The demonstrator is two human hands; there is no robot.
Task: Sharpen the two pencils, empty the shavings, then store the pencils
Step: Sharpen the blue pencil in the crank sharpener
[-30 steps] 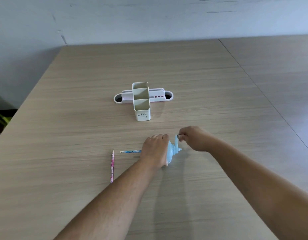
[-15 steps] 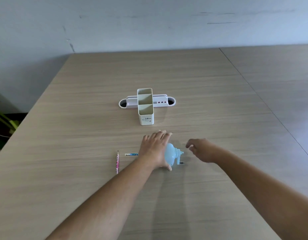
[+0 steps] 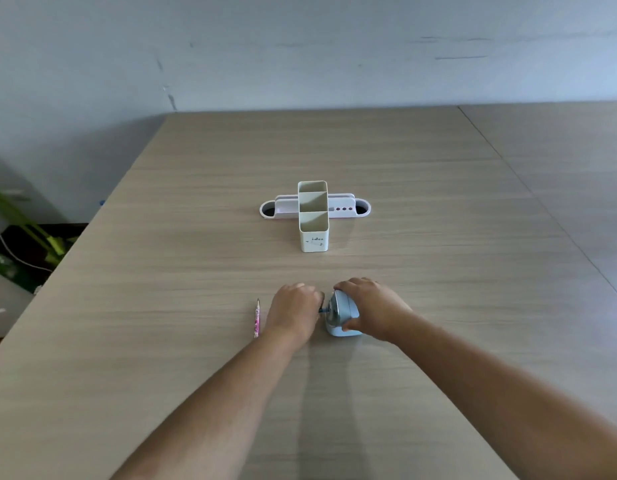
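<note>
Right grip (image 3: 365, 306) now clasping the blue sharpener (image 3: 341, 315), left grip (image 3: 295, 311) shifted off it, fingers curled at its front, pink pencil (image 3: 256, 318) unmoved

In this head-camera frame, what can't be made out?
- Second pencil: hidden under the left hand; only a dark stub shows at the blue sharpener.
- Sharpener's crank and shavings drawer: covered by the right hand.
- Pink pencil tip: too small to judge its sharpness.
- Holder print: blurred.

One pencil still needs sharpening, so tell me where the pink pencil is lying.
The pink pencil lies flat on the wooden table, just outboard of the left hand, tip pointing away from the person, nearer them than the pen holder.
</note>
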